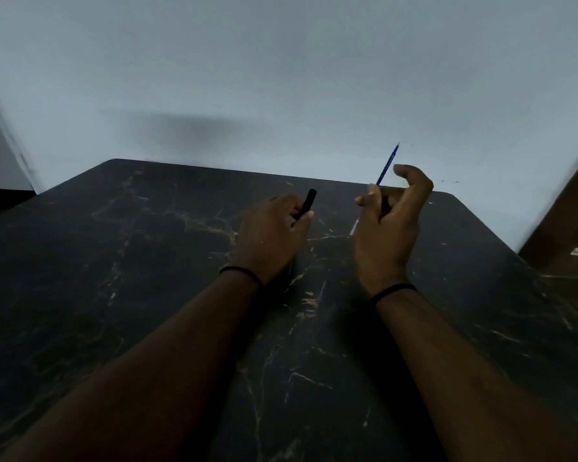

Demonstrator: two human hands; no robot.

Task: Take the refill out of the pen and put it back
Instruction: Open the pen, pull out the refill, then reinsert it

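My left hand [271, 233] grips a black pen barrel [308, 201], whose upper end sticks out above my fingers and tilts to the right. My right hand [388, 216] pinches a thin blue refill [388, 163] that points up and to the right, its tip in front of the wall. A pale thin end of the refill [353, 227] shows below the hand on its left side. The refill is outside the barrel, and the two hands are a short way apart above the table.
A black marble-patterned table [147, 278] with pale veins lies under both forearms. A plain grey wall [281, 78] stands right behind its far edge. A brown wooden surface [568, 228] shows at the right edge.
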